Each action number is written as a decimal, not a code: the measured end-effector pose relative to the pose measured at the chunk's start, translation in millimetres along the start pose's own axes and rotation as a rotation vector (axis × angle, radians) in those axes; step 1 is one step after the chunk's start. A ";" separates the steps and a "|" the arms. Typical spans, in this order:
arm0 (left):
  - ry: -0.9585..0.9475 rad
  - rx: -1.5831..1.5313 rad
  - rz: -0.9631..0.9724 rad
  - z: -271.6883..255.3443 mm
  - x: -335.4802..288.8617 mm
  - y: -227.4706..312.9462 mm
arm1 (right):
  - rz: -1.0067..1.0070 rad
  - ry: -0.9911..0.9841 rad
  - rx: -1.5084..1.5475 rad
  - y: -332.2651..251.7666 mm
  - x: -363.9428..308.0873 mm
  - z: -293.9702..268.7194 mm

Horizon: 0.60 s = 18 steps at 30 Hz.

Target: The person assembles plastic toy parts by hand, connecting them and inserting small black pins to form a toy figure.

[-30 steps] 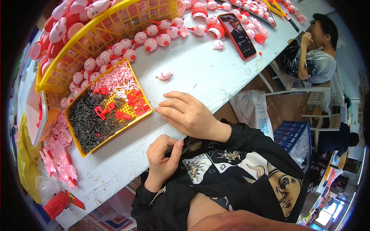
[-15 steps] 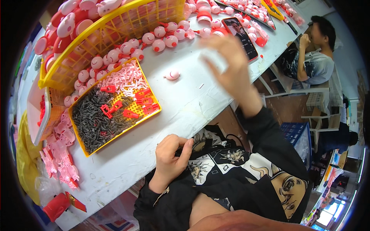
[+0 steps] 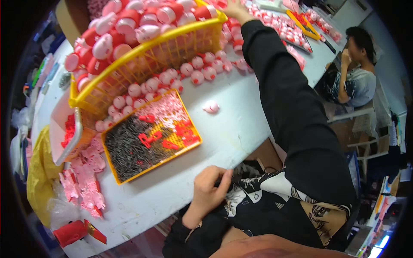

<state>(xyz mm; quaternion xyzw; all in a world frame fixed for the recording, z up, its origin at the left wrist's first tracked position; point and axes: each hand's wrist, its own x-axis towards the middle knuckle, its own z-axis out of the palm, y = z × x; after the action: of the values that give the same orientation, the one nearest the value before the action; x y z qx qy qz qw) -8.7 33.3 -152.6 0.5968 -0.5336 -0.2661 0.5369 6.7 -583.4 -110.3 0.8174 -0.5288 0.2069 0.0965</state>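
Note:
At the table's near edge, my left hand [image 3: 209, 189] is closed in a loose fist; whether anything is inside is hidden. My right hand [image 3: 236, 9] reaches far out to the top edge of the picture, past the right end of a yellow plastic basket [image 3: 148, 50]; its fingers are mostly out of sight. Red and pink pig-shaped toy parts [image 3: 103, 46] heap up in the basket. A single pink ball-shaped part [image 3: 211, 107] lies on the white table. Left of it, a yellow tray [image 3: 148, 173] holds small black pieces, pink curly pieces and red clips.
Pink balls [image 3: 165, 78] line the basket's front. A white bin [image 3: 66, 129] with red parts, pink molded pieces [image 3: 88, 185] and a red roll-shaped object [image 3: 70, 233] are on the left. Another person [image 3: 357, 77] sits at the far right.
My right hand has moved up and away across the table, and its sleeve now covers where the phone was. My left hand stays closed. The whole view has shifted.

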 end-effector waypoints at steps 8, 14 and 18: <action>0.011 0.012 0.033 4.6 -5.3 -0.5 | 0.062 -0.284 0.260 -25.5 -33.9 5.1; 0.074 0.078 0.035 3.4 -2.1 -1.8 | -0.124 -0.306 0.012 -43.6 -77.0 -14.1; 0.059 0.067 0.075 9.0 0.2 -1.1 | -0.232 -0.392 0.159 -18.6 -68.8 -9.1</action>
<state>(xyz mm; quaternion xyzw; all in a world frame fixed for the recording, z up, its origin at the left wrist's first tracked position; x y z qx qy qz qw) -16.3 29.7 -156.1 0.6016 -0.5482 -0.2100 0.5417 -3.0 -515.3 -131.4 0.9022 -0.4223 0.0726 -0.0496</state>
